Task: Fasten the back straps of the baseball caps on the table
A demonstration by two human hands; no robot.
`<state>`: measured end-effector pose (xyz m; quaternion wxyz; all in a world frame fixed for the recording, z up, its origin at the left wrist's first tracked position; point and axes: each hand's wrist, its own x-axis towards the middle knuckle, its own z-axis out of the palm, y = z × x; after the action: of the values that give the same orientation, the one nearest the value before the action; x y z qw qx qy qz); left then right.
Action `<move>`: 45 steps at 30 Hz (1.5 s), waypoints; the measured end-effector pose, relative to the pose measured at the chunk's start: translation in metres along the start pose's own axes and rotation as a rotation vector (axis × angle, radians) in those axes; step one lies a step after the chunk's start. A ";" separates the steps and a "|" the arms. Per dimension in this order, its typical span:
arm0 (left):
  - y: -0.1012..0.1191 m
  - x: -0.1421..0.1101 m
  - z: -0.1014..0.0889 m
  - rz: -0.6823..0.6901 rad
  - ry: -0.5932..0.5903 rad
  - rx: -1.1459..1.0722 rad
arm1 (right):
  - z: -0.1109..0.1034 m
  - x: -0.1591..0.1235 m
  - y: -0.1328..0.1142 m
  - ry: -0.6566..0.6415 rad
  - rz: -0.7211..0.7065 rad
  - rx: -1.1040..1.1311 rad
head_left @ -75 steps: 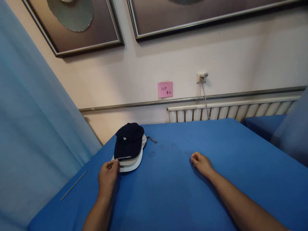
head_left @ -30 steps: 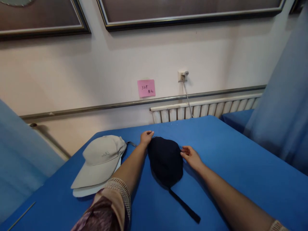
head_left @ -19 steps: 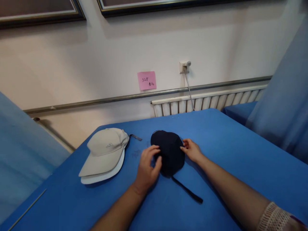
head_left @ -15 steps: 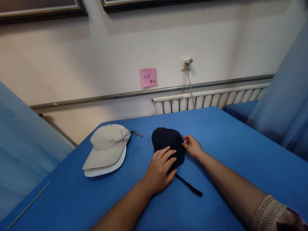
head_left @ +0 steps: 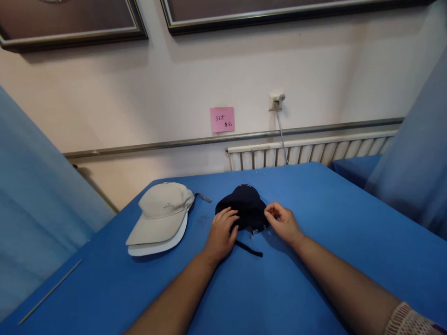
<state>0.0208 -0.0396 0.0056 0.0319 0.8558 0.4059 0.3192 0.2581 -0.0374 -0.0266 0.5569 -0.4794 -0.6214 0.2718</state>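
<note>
A dark baseball cap [head_left: 246, 204] lies on the blue table with its brim pointing away from me. Its loose black strap [head_left: 249, 249] trails towards me, and a small metal buckle [head_left: 254, 232] shows at the near edge. My left hand [head_left: 221, 235] grips the cap's left side, fingers bent over the fabric. At the right edge, my right hand [head_left: 282, 223] pinches the cap between thumb and fingers. To the left rests a beige cap [head_left: 162, 209] stacked over a white one, whose brim [head_left: 159, 246] sticks out beneath.
The blue table [head_left: 314, 279] ends against a wall with a metal rail [head_left: 157, 145] and a white radiator [head_left: 303, 153]. A thin stick [head_left: 50, 292] lies near the left edge. Blue curtains [head_left: 35, 209] hang at both sides. A pink note [head_left: 222, 119] and a socket [head_left: 276, 102] are on the wall.
The dark cap has turned clockwise, so its brim now points straight away and its buckle shows. My left hand has shifted to its left side. The view has tilted up slightly.
</note>
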 end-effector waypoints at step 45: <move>0.026 -0.007 -0.001 -0.031 -0.105 -0.229 | 0.039 -0.030 -0.023 -0.254 0.214 0.348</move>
<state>0.0344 -0.0625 0.0111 0.1555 0.8557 0.3775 0.3179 0.2123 -0.0660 -0.0286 0.5164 -0.4016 -0.5759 0.4903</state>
